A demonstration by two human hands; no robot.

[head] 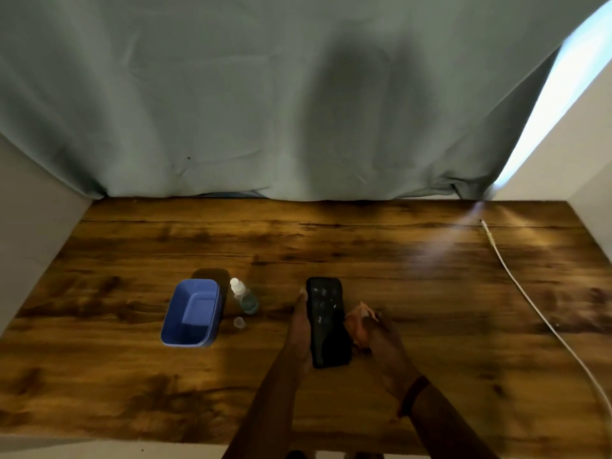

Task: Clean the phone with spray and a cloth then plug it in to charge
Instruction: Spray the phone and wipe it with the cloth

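Note:
A black phone (327,321) lies face up on the wooden table (430,293), with wet droplets on its upper screen. My left hand (300,329) rests flat along the phone's left edge, steadying it. My right hand (377,332) sits just right of the phone, closed around a crumpled orange cloth (357,323). A small clear spray bottle (244,295) with bluish liquid stands left of the phone, its loose cap (239,323) on the table in front of it. A white charging cable (536,313) runs along the right side, its plug end at the far right.
A blue plastic tub (193,313) sits left of the spray bottle. A grey-green curtain (265,94) hangs behind the table's far edge. White walls close in on both sides.

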